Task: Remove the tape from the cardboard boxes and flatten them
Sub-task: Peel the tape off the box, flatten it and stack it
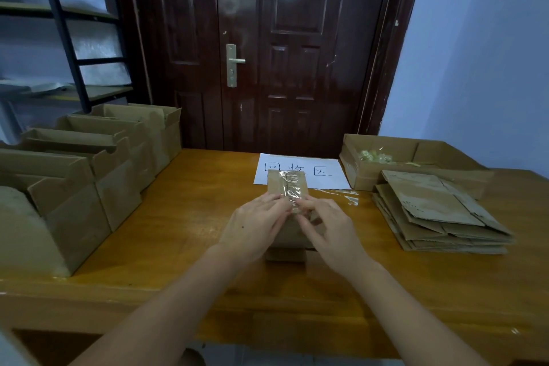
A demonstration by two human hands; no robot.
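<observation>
A small brown cardboard box (279, 184) stands in the middle of the wooden table (190, 217), with a strip of clear tape (292, 187) running down its top seam. My left hand (255, 223) lies against the box's left side, fingertips at the tape's near end. My right hand (329, 229) is at the right side, its fingers curled and picking at the same end of the tape. The near face of the box is hidden behind both hands.
Several open cardboard boxes (89, 157) line the table's left side. A stack of flattened boxes (439, 214) lies at the right, behind it an open box (401, 154) with crumpled tape inside. A white paper sign (300, 169) and a loose tape piece (347, 194) lie behind the box.
</observation>
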